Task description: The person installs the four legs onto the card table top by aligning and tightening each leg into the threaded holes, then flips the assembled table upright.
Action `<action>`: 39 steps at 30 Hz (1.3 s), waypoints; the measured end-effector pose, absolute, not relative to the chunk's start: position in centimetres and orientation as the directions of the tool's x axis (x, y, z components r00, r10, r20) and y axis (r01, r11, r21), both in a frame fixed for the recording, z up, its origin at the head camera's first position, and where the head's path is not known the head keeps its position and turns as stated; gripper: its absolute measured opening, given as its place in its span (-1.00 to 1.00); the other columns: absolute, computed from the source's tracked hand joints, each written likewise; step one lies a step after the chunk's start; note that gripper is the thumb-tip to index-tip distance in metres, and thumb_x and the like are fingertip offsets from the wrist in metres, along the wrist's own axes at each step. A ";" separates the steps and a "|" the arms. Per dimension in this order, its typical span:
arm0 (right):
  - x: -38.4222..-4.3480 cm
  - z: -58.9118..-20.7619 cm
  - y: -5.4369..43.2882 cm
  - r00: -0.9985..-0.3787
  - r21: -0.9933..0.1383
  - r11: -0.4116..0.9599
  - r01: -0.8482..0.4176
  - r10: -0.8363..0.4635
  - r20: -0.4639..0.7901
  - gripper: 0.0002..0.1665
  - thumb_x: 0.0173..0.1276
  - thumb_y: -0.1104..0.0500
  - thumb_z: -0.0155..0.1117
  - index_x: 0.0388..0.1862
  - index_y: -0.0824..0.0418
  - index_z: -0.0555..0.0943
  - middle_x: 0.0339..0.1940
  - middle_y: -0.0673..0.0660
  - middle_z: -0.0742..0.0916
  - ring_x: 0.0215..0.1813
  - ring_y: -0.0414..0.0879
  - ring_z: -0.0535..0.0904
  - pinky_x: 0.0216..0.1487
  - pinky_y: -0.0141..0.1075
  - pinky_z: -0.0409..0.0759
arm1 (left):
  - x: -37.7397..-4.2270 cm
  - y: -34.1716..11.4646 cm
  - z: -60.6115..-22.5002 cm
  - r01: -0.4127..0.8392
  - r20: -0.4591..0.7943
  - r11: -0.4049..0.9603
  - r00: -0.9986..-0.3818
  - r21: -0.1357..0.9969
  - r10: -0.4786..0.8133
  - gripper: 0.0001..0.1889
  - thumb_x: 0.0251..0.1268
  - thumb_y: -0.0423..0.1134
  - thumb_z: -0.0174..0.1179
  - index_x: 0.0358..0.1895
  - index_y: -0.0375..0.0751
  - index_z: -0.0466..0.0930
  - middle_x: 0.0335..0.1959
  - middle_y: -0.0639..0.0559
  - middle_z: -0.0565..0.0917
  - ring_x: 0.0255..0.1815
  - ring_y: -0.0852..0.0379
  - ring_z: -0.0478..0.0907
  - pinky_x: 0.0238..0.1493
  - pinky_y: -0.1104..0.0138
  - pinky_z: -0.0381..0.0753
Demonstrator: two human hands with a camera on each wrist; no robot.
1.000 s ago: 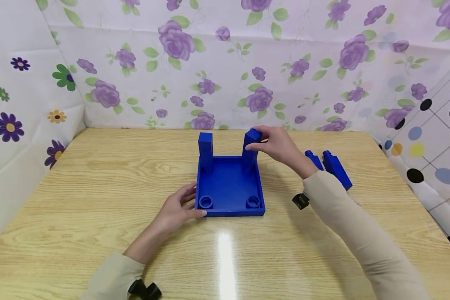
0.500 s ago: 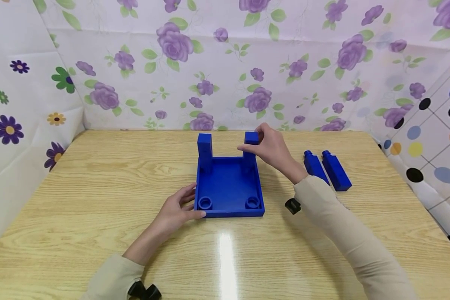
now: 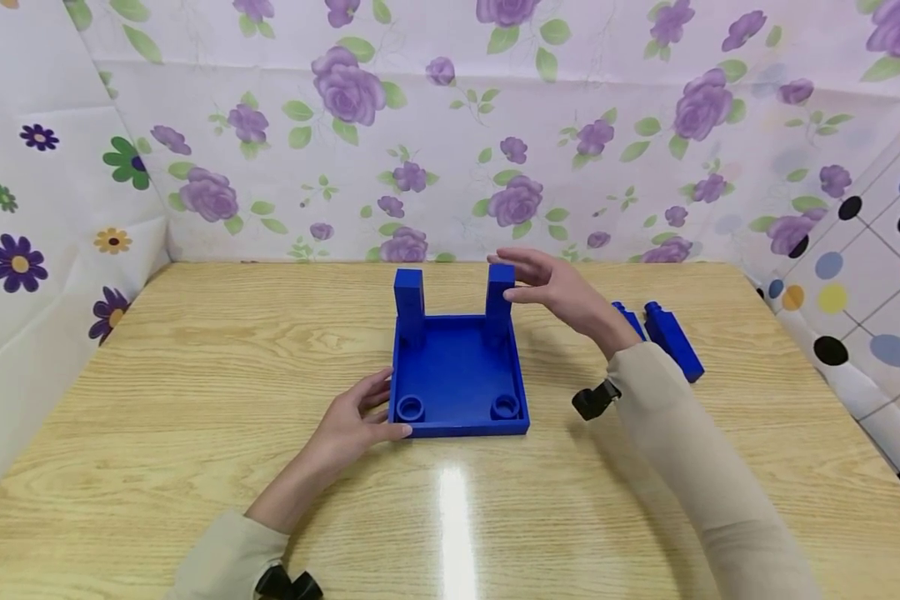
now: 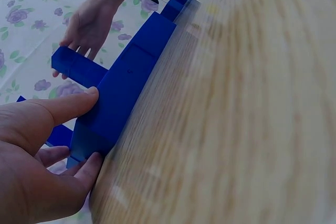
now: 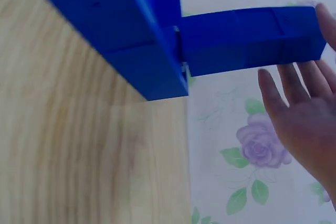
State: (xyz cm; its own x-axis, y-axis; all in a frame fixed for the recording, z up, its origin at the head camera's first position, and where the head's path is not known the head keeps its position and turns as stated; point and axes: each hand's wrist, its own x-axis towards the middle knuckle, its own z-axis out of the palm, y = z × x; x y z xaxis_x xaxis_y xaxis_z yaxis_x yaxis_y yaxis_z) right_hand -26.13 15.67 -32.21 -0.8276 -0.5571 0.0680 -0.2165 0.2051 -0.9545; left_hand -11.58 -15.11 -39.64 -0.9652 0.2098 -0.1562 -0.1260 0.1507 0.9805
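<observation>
A blue square base [image 3: 457,375] with raised edges lies on the table. Two blue square posts stand upright at its far corners: a left post [image 3: 410,304] and a right post [image 3: 499,292]. Round sockets show at the near corners, such as the near left socket [image 3: 410,407]. My left hand [image 3: 356,417] grips the base's near left corner, thumb at the front edge and fingers along the side; the left wrist view shows the same grip. My right hand [image 3: 558,292] is around the right post's top with fingers spread loosely, seen in the right wrist view behind the post [image 5: 252,40].
Two more blue posts with narrow round ends lie to the right; the nearer one to the edge [image 3: 673,342] shows fully, the other [image 3: 630,321] is partly behind my right arm. A flowered cloth [image 3: 450,150] hangs behind the wooden table [image 3: 270,308].
My right hand turned the right post so its faces line up with the base, then its fingers loosened and spread. My left hand has stayed at the base's corner.
</observation>
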 end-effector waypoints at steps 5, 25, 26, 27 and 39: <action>-26.9 -31.8 15.5 -0.771 -0.968 0.150 -0.201 -0.634 0.062 -0.31 0.39 0.25 0.24 0.47 0.17 0.30 0.39 0.13 0.45 0.39 -0.05 0.34 0.38 -0.11 0.32 | -11.5 -15.2 -39.5 -0.129 -0.158 0.147 -0.965 0.981 0.211 -0.13 0.06 -0.46 0.40 0.47 -0.28 0.16 0.35 -0.35 0.31 0.36 -0.22 0.28 0.29 0.14 0.40; -26.7 -31.4 15.6 -0.779 -0.941 0.229 -0.249 -0.625 0.054 -0.42 0.44 0.23 0.19 0.40 0.28 0.36 0.28 0.17 0.56 0.28 -0.01 0.47 0.28 -0.15 0.45 | -11.6 -15.1 -39.7 -0.118 -0.148 0.150 -0.967 0.982 0.208 -0.13 0.06 -0.48 0.40 0.47 -0.29 0.16 0.35 -0.35 0.32 0.35 -0.23 0.30 0.26 0.16 0.43; -26.7 -31.4 15.6 -0.778 -0.938 0.233 -0.257 -0.625 0.058 -0.43 0.45 0.22 0.18 0.40 0.28 0.36 0.28 0.19 0.55 0.28 -0.01 0.47 0.29 -0.15 0.44 | -11.6 -15.1 -39.7 -0.117 -0.147 0.150 -0.967 0.982 0.208 -0.13 0.06 -0.48 0.40 0.47 -0.29 0.16 0.35 -0.35 0.32 0.34 -0.23 0.30 0.25 0.16 0.44; -26.7 -31.4 15.6 -0.778 -0.936 0.234 -0.263 -0.626 0.062 -0.44 0.46 0.23 0.17 0.39 0.28 0.36 0.29 0.20 0.54 0.29 -0.01 0.46 0.29 -0.14 0.44 | -11.6 -15.1 -39.6 -0.117 -0.147 0.151 -0.967 0.982 0.208 -0.14 0.06 -0.48 0.39 0.47 -0.29 0.17 0.35 -0.35 0.32 0.34 -0.23 0.30 0.25 0.16 0.44; -26.6 -31.7 15.2 -0.826 -0.887 0.341 -0.312 -0.559 0.076 -0.46 0.40 0.23 0.25 0.30 0.29 0.38 0.27 0.19 0.53 0.36 0.02 0.36 0.26 -0.05 0.45 | -11.6 -15.0 -39.5 -0.129 -0.160 0.164 -0.967 0.978 0.197 -0.14 0.06 -0.48 0.39 0.47 -0.28 0.17 0.34 -0.34 0.34 0.33 -0.24 0.32 0.24 0.14 0.45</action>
